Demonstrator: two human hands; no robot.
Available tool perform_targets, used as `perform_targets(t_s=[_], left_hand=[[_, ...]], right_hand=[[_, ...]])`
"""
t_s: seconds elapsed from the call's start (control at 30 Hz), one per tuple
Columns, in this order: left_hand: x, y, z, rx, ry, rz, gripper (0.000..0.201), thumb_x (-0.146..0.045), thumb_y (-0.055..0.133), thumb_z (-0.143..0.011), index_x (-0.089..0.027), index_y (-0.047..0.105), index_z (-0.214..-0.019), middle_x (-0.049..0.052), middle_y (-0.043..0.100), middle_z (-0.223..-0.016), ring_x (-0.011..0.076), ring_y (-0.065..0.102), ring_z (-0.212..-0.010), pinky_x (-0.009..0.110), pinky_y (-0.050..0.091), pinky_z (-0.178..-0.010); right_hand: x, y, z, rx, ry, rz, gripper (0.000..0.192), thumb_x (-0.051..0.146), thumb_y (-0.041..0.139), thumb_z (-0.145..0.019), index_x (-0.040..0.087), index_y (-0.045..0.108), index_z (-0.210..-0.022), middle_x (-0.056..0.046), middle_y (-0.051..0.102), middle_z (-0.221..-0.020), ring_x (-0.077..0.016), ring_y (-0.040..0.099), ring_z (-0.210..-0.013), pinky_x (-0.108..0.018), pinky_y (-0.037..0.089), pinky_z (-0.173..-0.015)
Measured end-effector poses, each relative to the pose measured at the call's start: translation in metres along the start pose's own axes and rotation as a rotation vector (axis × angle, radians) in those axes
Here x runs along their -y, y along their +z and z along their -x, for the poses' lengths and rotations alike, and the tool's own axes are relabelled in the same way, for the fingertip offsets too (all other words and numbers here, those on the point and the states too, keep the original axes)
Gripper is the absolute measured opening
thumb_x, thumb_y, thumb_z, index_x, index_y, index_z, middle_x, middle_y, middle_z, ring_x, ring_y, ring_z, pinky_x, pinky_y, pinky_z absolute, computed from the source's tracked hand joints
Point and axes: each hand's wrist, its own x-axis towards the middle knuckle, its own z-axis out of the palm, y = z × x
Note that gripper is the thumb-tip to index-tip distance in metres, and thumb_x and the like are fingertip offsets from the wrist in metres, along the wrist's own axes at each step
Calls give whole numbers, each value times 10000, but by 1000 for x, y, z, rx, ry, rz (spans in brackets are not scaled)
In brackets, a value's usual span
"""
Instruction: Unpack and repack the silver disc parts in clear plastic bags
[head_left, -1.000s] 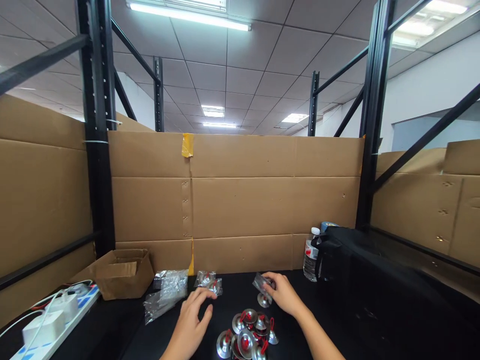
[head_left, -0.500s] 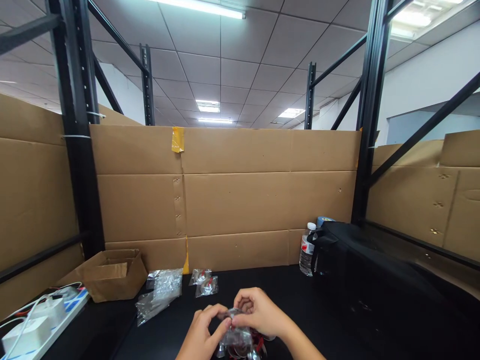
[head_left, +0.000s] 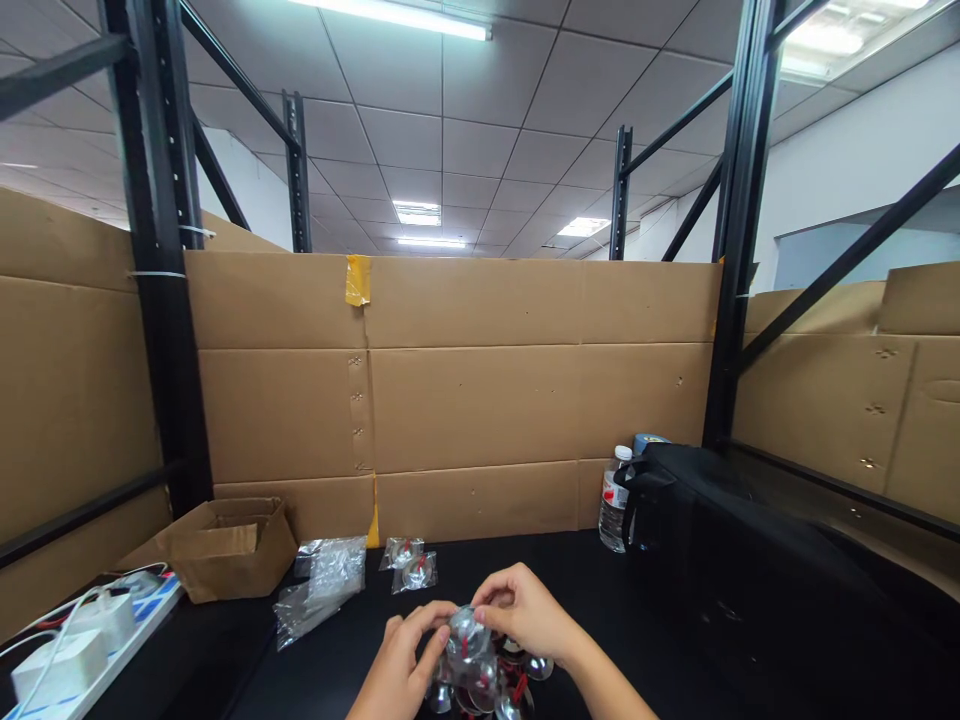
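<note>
Both my hands meet low in the middle of the view, over a heap of small silver cymbals with red cords (head_left: 484,688) on the black table (head_left: 345,660). My left hand (head_left: 401,665) and my right hand (head_left: 525,620) pinch a clear plastic bag with a small cymbal (head_left: 466,632) between their fingertips. Two filled clear bags (head_left: 409,565) lie on the table farther back.
A pile of clear plastic bags (head_left: 319,585) and an open cardboard box (head_left: 225,545) lie at the left. A white power strip with chargers (head_left: 67,640) sits far left. A water bottle (head_left: 613,500) and a black bag (head_left: 720,560) stand right. Cardboard walls (head_left: 487,400) surround the table.
My hands came together from apart: the right brought a clear bag in from the back, the left left the table, and both now hold the bagged cymbal above the heap. The camera tilted slightly.
</note>
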Motion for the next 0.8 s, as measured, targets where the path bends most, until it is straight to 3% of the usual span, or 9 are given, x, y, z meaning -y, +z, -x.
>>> perform_targets(t_s=[0.13, 0.27, 0.43, 0.57, 0.63, 0.7, 0.77, 0.8], left_hand=[[2, 3, -1, 12, 24, -20, 486, -518, 652, -854, -307, 661, -1291, 58, 731, -1206, 277, 653, -1056, 370, 484, -946], [1, 4, -3, 57, 14, -20, 481, -394, 743, -786, -298, 676, -1252, 44, 762, -1063, 271, 668, -1018, 362, 464, -938], [-6, 2, -1, 89, 45, -10, 298, -464, 678, -856, -297, 733, -1096, 44, 753, -1061, 265, 661, -1043, 352, 472, -939], [-3, 4, -2, -12, 48, 39, 409, -558, 592, -900, -298, 699, -1197, 65, 723, -1225, 269, 641, -1148, 358, 483, -997], [0, 6, -4, -86, 24, 112, 483, -588, 539, -922, -266, 664, -1260, 82, 728, -1220, 257, 656, -1138, 345, 492, -1004], [4, 6, -8, -146, 5, 181, 506, -615, 515, -923, -224, 677, -1201, 89, 764, -1095, 248, 689, -1068, 329, 510, -973], [13, 1, -12, -211, -39, 214, 526, -643, 521, -906, -205, 658, -1163, 69, 778, -944, 239, 721, -938, 321, 536, -890], [20, -4, -14, -258, -79, 215, 550, -654, 529, -892, -202, 622, -1191, 55, 777, -902, 231, 726, -844, 320, 545, -823]], right_hand=[[4, 3, -1, -130, -128, 12, 319, 457, 750, -792, 140, 770, -824, -43, 708, -717, -149, 614, -634, -249, 442, -611], [14, 1, 3, -163, -182, 63, 345, 496, 720, -826, 154, 761, -841, -51, 707, -741, -174, 634, -681, -273, 479, -646], [17, 1, 2, -277, -248, -12, 394, 554, 692, -852, 161, 721, -875, -46, 682, -765, -180, 648, -692, -285, 499, -669], [14, 11, -1, -383, -305, -69, 422, 583, 670, -865, 163, 704, -897, -55, 664, -835, -191, 678, -706, -294, 514, -669], [13, 14, -1, -346, -294, -43, 443, 601, 657, -867, 162, 710, -894, -69, 671, -876, -201, 697, -720, -299, 525, -672], [11, 10, 0, -248, -293, 64, 460, 613, 597, -904, 179, 733, -974, -94, 701, -970, -226, 716, -836, -322, 543, -760], [5, -1, -1, -140, -279, 262, 484, 600, 479, -971, 233, 710, -1185, -118, 689, -1217, -259, 665, -1119, -384, 498, -971], [-1, -8, -2, -95, -254, 384, 496, 580, 404, -1005, 274, 652, -1306, -112, 617, -1383, -267, 571, -1286, -427, 418, -1084]])
